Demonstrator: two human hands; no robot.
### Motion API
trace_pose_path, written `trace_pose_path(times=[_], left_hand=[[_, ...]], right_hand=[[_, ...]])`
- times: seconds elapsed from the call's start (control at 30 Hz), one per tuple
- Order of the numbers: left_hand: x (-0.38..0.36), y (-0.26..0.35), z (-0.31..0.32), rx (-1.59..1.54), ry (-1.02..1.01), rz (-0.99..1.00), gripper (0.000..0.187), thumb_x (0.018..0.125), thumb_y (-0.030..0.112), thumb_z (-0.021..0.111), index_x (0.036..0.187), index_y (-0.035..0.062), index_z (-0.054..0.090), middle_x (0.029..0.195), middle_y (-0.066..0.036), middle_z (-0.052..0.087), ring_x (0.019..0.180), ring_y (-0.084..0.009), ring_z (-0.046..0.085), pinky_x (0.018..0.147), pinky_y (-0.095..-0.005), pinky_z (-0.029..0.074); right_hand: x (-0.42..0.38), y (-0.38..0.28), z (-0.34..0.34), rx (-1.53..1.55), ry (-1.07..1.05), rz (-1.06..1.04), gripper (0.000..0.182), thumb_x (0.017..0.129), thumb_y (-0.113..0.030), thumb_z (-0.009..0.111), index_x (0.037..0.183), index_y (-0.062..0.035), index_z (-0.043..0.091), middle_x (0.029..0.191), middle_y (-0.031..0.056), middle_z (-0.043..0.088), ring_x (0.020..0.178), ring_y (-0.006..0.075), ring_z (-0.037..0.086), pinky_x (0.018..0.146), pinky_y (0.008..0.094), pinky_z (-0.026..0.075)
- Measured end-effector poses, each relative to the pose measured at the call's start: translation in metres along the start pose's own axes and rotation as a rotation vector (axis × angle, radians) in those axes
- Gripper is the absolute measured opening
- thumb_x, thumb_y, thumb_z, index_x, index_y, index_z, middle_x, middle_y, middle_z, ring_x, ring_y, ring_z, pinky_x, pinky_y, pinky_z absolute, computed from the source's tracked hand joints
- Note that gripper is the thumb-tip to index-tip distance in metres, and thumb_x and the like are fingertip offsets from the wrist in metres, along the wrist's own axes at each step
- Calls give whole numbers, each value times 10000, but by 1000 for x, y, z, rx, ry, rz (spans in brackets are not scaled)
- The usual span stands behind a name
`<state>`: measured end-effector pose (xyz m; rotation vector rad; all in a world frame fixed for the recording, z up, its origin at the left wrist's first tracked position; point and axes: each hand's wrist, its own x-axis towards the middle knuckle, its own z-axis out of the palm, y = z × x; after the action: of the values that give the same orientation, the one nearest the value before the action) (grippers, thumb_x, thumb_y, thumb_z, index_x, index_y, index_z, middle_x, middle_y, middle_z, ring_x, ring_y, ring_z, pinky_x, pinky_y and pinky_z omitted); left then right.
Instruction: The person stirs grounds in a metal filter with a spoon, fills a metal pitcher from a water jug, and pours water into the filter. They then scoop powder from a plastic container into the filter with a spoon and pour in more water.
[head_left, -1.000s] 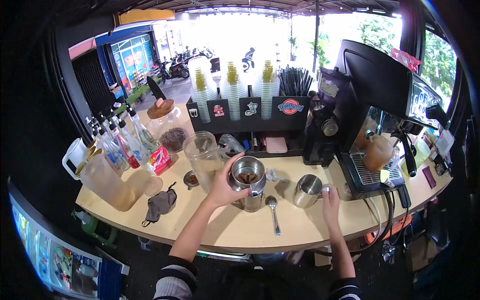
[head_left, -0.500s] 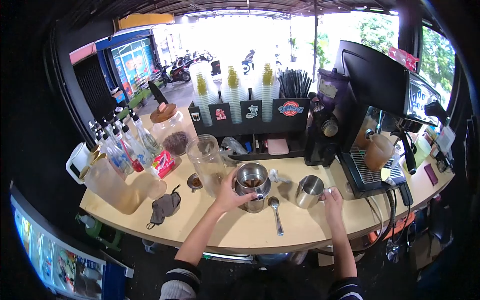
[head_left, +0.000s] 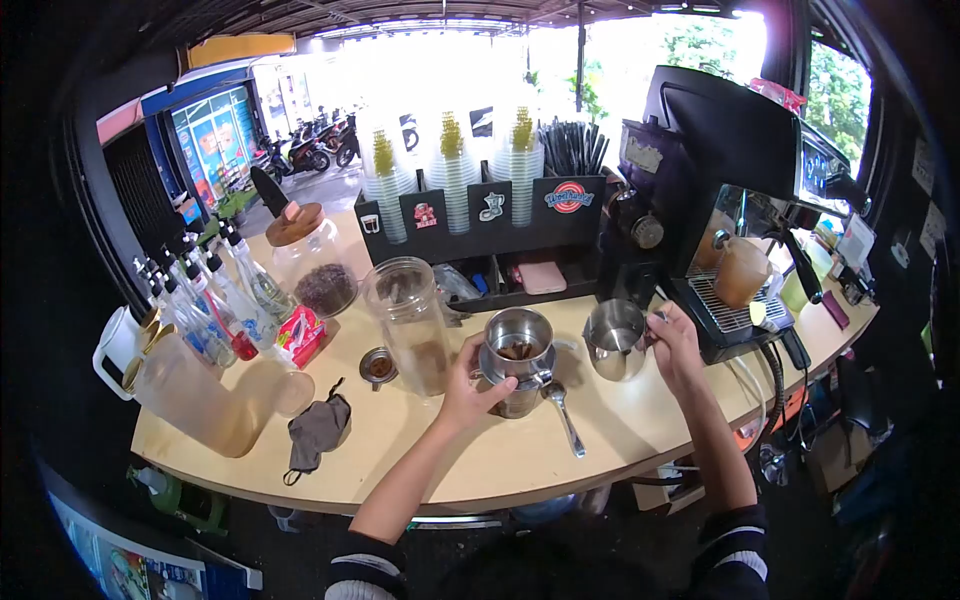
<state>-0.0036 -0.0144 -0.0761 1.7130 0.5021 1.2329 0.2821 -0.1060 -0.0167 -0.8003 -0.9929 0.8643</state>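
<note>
Round steel drip filter [head_left: 517, 338] with dark grounds sits atop a steel cup, mid-counter on the pale wooden bench [head_left: 480, 450]. Your left hand [head_left: 470, 385] reaches up from below, fingers wrapped around its side. Your right hand [head_left: 675, 345] grips the handle of the small steel milk pitcher [head_left: 613, 338] just beside. Steel spoon [head_left: 563, 412] lies near. Sticker writing unreadable.

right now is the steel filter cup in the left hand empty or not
Not empty. The filter cup, gripped by the left hand, has dark brown contents visible through its open top.
</note>
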Motion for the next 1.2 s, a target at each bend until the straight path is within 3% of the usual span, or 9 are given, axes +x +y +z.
trace_pose_path(times=[0.47,1.2], left_hand=[[-4,-5,2,-125,24,-45,698,709,174,755,1287,22,396,1147,-116,549,1094,-192,521,971,-344,390],[-4,0,2,-73,18,-14,669,722,182,742,1270,11,398,1104,-116,575,1043,-187,554,938,-339,415]], right_hand=[[46,-62,84,-154,-178,27,150,837,-35,604,786,-67,467,711,20,568,601,76,572,525,239,527],[55,-68,103,-277,-236,20,192,805,6,639,771,-75,468,704,-5,564,637,59,583,531,197,474]])
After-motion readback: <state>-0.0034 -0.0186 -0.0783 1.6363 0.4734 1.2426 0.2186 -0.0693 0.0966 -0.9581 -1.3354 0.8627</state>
